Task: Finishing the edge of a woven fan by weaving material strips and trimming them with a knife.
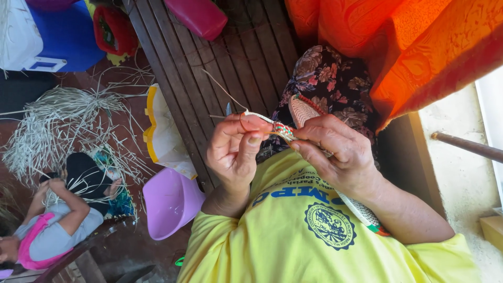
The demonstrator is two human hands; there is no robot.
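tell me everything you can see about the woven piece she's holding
The woven piece is a flat, pale cream band of tightly plaited strips, edged in red with a red and green patch at the working end. It looks like dried plant fibre. The right hand grips it from above; its far end runs under that forearm. The left hand pinches the working end, where loose thin strands stick out. It is held over the yellow shirt.

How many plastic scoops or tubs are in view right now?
2. A lilac scoop sits on the floor left of the left hand; a pink tub lies on the wooden bench at the top edge. Others may be hidden.
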